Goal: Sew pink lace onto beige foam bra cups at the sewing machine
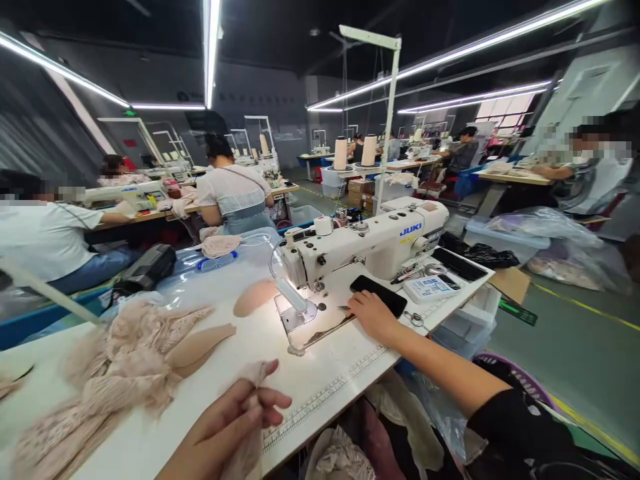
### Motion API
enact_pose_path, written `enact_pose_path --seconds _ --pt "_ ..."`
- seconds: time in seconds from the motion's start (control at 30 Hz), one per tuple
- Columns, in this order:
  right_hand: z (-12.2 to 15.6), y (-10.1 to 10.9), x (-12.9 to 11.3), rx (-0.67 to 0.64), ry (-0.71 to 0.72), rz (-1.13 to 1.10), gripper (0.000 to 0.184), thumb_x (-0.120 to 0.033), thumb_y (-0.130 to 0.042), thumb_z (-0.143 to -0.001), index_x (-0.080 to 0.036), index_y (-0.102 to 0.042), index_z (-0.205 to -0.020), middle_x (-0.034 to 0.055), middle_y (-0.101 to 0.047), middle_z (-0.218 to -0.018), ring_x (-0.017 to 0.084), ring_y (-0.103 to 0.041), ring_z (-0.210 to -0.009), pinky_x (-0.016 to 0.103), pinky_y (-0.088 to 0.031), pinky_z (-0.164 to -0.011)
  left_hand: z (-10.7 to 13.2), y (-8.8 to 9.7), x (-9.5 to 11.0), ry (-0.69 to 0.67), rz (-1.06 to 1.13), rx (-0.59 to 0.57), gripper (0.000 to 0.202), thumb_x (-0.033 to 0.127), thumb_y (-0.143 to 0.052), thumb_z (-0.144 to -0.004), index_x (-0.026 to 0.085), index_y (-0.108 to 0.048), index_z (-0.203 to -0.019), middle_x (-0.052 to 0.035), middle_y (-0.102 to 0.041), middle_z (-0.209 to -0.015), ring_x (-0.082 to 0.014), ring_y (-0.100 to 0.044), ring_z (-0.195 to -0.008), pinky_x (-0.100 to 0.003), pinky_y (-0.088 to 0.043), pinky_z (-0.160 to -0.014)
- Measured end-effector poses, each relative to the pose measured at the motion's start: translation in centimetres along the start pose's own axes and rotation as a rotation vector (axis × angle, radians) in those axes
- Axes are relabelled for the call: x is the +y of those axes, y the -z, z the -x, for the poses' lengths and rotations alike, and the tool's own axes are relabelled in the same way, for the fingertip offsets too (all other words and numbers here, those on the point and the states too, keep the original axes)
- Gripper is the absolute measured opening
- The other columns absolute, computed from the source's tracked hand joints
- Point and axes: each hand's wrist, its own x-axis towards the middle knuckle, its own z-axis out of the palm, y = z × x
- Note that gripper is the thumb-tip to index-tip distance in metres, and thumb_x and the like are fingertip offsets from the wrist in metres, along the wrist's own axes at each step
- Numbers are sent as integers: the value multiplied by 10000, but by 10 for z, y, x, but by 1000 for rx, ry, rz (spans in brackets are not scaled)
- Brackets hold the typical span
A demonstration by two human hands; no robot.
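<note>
Holding fabric [254, 448], bag [597, 250], apparently of cloth [563, 272], beyond

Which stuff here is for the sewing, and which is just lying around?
Probably for the sewing:
JUKI sewing machine
pale sheer fabric in the left hand
beige lacy fabric pile
thread cones

Probably just lying around:
black smartphone at the right hand
white-and-blue packet
black plastic bag
</note>
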Motion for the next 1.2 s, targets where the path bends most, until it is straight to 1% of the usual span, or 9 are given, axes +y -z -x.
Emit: enact_pose_path --seconds 0.23,0.4,0.6,0.73,0.8,0.9,0.97,1.07,1.2 --pt "28 16 -69 -28 343 -274 204 -304 -487 -1057 -195 -541 -1221 61 -691 -1004 193 -646 -853 283 -441 -725 -29 -25 8 -11 135 -152 778 475 -785 -839 163 -460 -1473 -161 -770 -1136 -219 -699 -887 -381 -482 -931" --pt "31 18 -109 156 519 33 169 -236 -519 -1030 -209 -602 -885 22 -620 -784 186 -548 -699 315 -329 -655 -38 -28 4 -30 216 -202 658 387 -807 -838 139 -513 -1371 -169 -787 -1061 -205 -716 -825 -339 -498 -843" --pt "28 6 -125 190 585 79 110 -160 -546 -984 -207 -610 -909 19 -603 -766 187 -526 -683 332 -312 -660 -42 -34 2 -55 184 -257 518 396 -798 -828 139 -630 -1245 -103 -782 -898 -182 -688 -744 -308 -495 -795" --pt "33 11 -107 151 477 42 188 -251 -497 -1046 -210 -599 -894 9 -617 -760 171 -553 -676 315 -313 -633 -18 0 19 37 -205 -304 521 454 -658 -894 190 -623 -1342 -57 -775 -823 -148 -582 -586 -264 -450 -614" --pt "34 13 -82 114 388 88 199 -266 -494 -1050 -207 -604 -896 14 -633 -770 171 -574 -677 308 -311 -627 1 33 33 -51 -644 -64 429 486 -542 -932 243 -699 -1249 -58 -774 -885 -214 -641 -710 -301 -480 -639" --pt "33 12 -39 6 242 223 145 -257 -553 -1020 -191 -632 -917 40 -664 -791 197 -605 -703 306 -317 -625 20 74 50 -300 -1235 795 491 505 -486 -898 209 -715 -1216 -150 -734 -1162 -405 -645 -1068 -522 -503 -870" --pt "31 9 -16 -45 173 306 106 -240 -586 -996 -176 -668 -976 77 -692 -847 237 -627 -768 326 -367 -673 17 80 49 -444 -1365 941 496 503 -478 -914 206 -691 -1250 -162 -685 -1289 -430 -592 -1207 -588 -468 -974" --pt "26 2 -4 28 152 343 220 -239 -618 -970 -157 -685 -1163 173 -708 -1130 345 -610 -1032 430 -433 -844 -12 54 31 -540 -1235 532 399 425 -443 -1008 263 -640 -1314 -88 -694 -1312 -301 -610 -1239 -474 -483 -1051" --pt "26 -4 -23 109 240 67 304 -278 -591 -993 -172 -644 -1273 180 -655 -1296 352 -560 -1167 505 -450 -953 -72 -1 4 -508 -1194 128 495 336 -673 -895 242 -593 -1375 -120 -623 -1408 -332 -529 -1324 -510 -427 -1099"
